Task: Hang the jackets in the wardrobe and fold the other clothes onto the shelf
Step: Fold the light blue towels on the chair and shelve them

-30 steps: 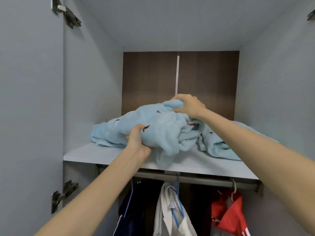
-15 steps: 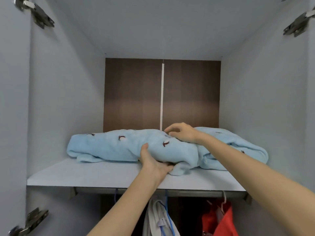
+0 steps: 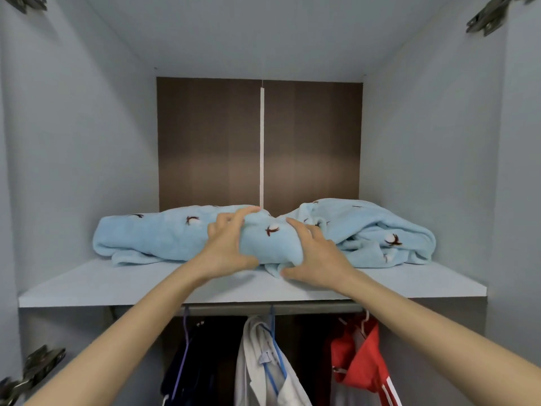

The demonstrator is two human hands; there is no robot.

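Wardrobe (image 3: 87,142): grey walls, brown back panel. Upper shelf (image 3: 117,285) carries the light blue fleece garment (image 3: 152,238), which is bunched, lies across the shelf width and has small dark embroidered motifs.

Rail (image 3: 292,308) below the shelf: navy jacket (image 3: 199,361) at left, white jacket (image 3: 257,361) at centre, red jacket (image 3: 357,356) at right, all on hangers.

Left hand (image 3: 228,244): fingers curled over the garment's middle fold, thumb underneath. Right hand (image 3: 313,256): just beside it, fingers spread on top of the fabric, thumb tucked at the lower edge, clasping the same fold.

Door hinge (image 3: 489,16) at top right.
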